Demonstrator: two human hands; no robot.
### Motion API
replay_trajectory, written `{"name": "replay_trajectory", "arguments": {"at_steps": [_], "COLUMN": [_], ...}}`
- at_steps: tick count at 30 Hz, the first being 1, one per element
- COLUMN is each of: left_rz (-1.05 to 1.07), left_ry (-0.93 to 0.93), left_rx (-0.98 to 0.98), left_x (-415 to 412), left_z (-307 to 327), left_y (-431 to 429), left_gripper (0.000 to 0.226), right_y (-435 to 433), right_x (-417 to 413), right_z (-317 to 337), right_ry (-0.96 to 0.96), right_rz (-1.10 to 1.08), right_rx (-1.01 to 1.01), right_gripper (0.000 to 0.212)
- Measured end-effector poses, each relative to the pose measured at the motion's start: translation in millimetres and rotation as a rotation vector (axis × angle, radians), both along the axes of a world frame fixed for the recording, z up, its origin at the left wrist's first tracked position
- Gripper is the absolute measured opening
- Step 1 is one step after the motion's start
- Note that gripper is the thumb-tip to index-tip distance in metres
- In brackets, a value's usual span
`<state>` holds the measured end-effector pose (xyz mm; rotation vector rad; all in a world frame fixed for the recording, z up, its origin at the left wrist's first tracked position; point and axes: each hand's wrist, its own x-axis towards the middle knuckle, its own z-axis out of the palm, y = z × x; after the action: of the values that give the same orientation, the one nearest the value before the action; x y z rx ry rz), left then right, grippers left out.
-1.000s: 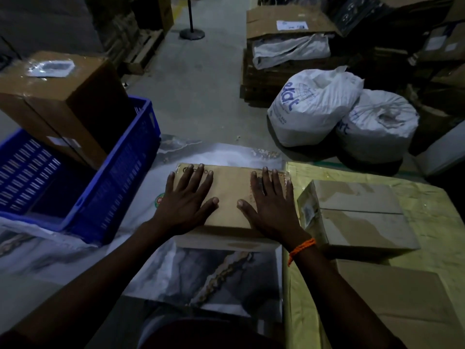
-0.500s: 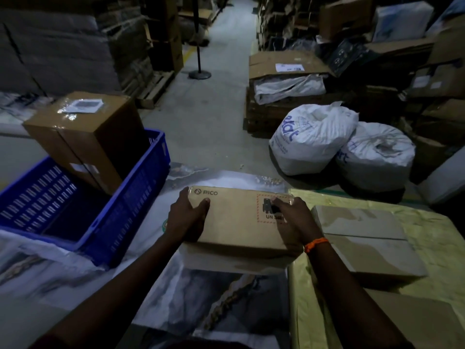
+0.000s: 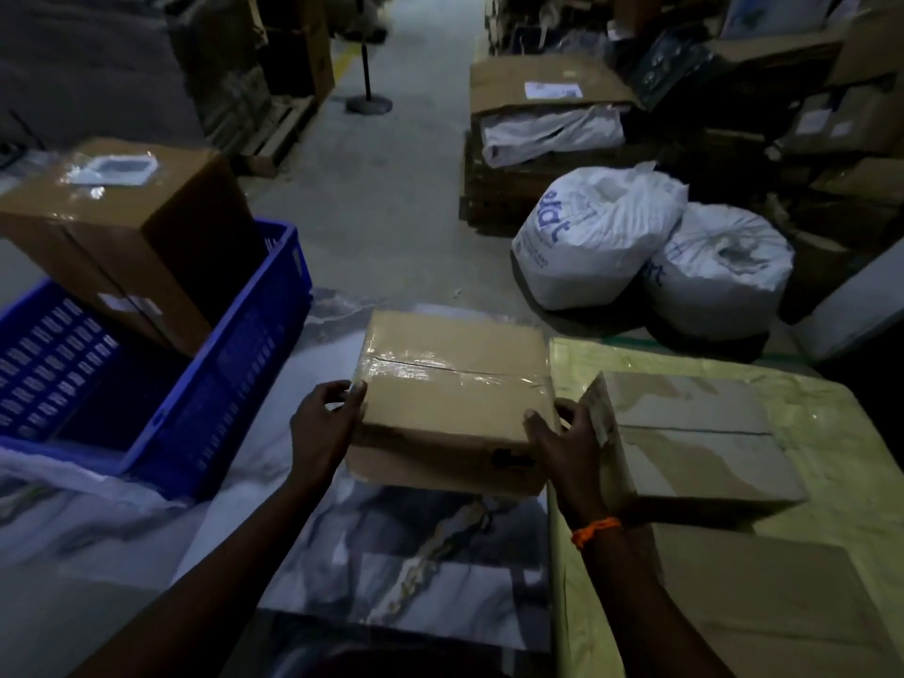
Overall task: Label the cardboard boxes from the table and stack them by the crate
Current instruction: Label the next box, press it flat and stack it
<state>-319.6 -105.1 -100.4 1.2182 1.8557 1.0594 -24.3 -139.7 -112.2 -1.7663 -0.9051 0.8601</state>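
The blue crate [image 3: 235, 384] sits on the table at the left, its slatted walls open at the top. A big box [image 3: 132, 237] stands in it, tilted, with one lower corner down inside the crate and its top well above the rim; a clear plastic pouch [image 3: 115, 169] is stuck on its upper face. The rest of the crate floor that shows is dark and I cannot tell if anything else lies there.

Just right of the crate, over the marbled sheet [image 3: 391, 555] that covers the table, is the taped box [image 3: 455, 398]. A strip of clear tape runs across its top face, and a dark printed mark shows on its near side. Its near edge looks lifted a little off the sheet, though the dim light makes that hard to be sure of.

The left hand [image 3: 325, 428] grips the taped box at its left near corner, the thumb up on the top edge and the fingers curled round the side. The right hand [image 3: 562, 442] grips the right near corner likewise, thumb on top, fingers wrapped down the side; an orange band [image 3: 596, 529] circles that wrist. Both hands are half closed about the cardboard.

Right of the taped box, touching or nearly touching the right hand, a second box [image 3: 694, 437] lies on a yellow-green sheet [image 3: 856, 457]. Nearer than it lies a flat carton [image 3: 763, 614].

Beyond the taped box, on the floor, two white sacks [image 3: 645, 247] lean together.
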Motion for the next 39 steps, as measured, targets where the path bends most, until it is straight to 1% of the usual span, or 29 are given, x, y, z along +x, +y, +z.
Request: {"name": "replay_trajectory", "arguments": {"at_steps": [3, 7, 11, 13, 16, 17, 18, 19, 20, 22, 24, 25, 27, 29, 31, 34, 37, 39], "left_rz": [-0.027, -0.004, -0.006, -0.014, -0.034, -0.051, -0.086, -0.139, -0.206, -0.355, -0.485, -0.551, -0.681, -0.742, -0.746, -0.754, -0.802, -0.837], "left_ry": [0.048, 0.022, -0.054, -0.049, -0.036, -0.041, -0.037, -0.002, 0.082, 0.334, 0.525, 0.588, 0.671, 0.764, 0.83, 0.872, 0.87, 0.874], "left_rx": [-0.037, -0.076, -0.095, -0.112, -0.145, -0.14, -0.12, -0.077, -0.019, 0.101, 0.179, 0.186, 0.138, 0.096, 0.084, 0.072, 0.015, 0.009], "left_x": [-7.1, -7.2, -14.1, -19.9, -26.2, -27.9, -28.1, -27.7, -25.6, -15.4, 3.8, 15.0, 33.1, 43.3, 46.7, 46.0, 45.7, 44.2], "left_z": [-19.3, -25.2, -27.7, -31.1, -35.0, -37.2, -37.6, -38.7, -40.2, -41.6, -39.2, -37.4, -37.7, -43.2, -45.7, -50.0, -49.0, -47.2], "left_y": [-17.1, -35.0, -58.8, -74.0, -89.4, -90.4, -89.6, -86.9, -81.6, -63.9, -41.6, -31.4, -14.8, -8.1, -9.5, -9.3, -3.6, -0.6], "left_gripper": [0.034, 0.032, 0.029, 0.025, 0.024, 0.026, 0.03, 0.038, 0.046, 0.056, 0.057, 0.059, 0.064, 0.066, 0.064, 0.064, 0.07, 0.073], "right_y": [-24.8, -39.1, -51.1, -62.1, -78.0, -79.5, -79.1, -76.4, -71.1, -54.0, -31.1, -19.2, -0.3, 11.1, 15.5, 16.8, 16.1, 15.7], "right_x": [-4.2, -8.3, -7.2, -4.5, 1.3, 2.3, 2.4, -0.3, -4.9, -18.2, -33.4, -40.7, -54.2, -63.9, -66.6, -65.7, -67.3, -66.4], "right_z": [-20.5, -24.5, -26.1, -31.2, -37.4, -38.5, -39.9, -40.6, -40.6, -41.5, -42.3, -42.5, -43.1, -42.0, -44.1, -49.3, -51.0, -51.1], "right_ry": [-0.049, -0.086, -0.1, -0.105, -0.093, -0.126, -0.205, -0.313, -0.443, -0.697, -0.83, -0.858, -0.912, -0.964, -0.995, -1.009, -0.989, -0.978], "right_rz": [-0.002, -0.006, 0.008, 0.005, 0.013, 0.027, 0.046, 0.073, 0.111, 0.224, 0.39, 0.487, 0.643, 0.713, 0.721, 0.706, 0.709, 0.709], "right_rx": [-0.047, -0.056, -0.044, -0.036, -0.086, -0.097, -0.095, -0.072, -0.037, 0.007, -0.029, -0.061, -0.078, -0.079, -0.074, -0.082, -0.107, -0.091], "right_gripper": [0.041, 0.044, 0.048, 0.048, 0.052, 0.056, 0.06, 0.063, 0.064, 0.071, 0.081, 0.084, 0.085, 0.083, 0.08, 0.074, 0.073, 0.072]}}
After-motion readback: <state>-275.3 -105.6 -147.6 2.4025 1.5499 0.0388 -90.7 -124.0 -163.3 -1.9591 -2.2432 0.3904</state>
